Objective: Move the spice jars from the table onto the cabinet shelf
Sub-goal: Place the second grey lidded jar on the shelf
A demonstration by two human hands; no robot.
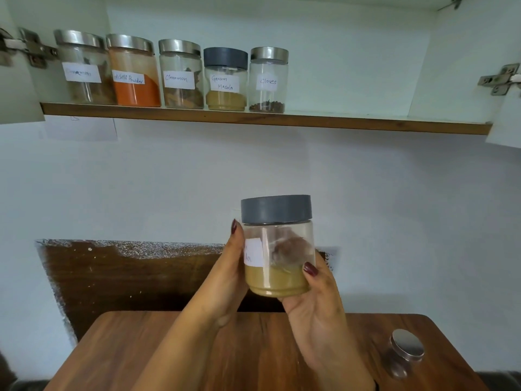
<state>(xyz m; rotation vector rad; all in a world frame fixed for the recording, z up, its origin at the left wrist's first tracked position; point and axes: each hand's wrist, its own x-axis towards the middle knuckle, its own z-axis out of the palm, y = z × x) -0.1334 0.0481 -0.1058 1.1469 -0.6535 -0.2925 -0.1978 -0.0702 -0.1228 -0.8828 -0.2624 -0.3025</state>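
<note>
I hold a glass spice jar [277, 249] with a grey lid and yellow-brown powder up in front of the wall, above the wooden table [158, 351]. My left hand [228, 275] grips its left side, partly covering the white label. My right hand [315, 300] cups its bottom and right side. One more jar with a steel lid [406, 352] stands on the table at the right. On the cabinet shelf [352, 123] several labelled jars stand in a row at the left, ending with the cloves jar [267, 80].
The shelf's right half holds nothing. Open cabinet doors with metal hinges [500, 79] flank the shelf on both sides. A dark wooden panel [127, 275] leans against the wall behind the table.
</note>
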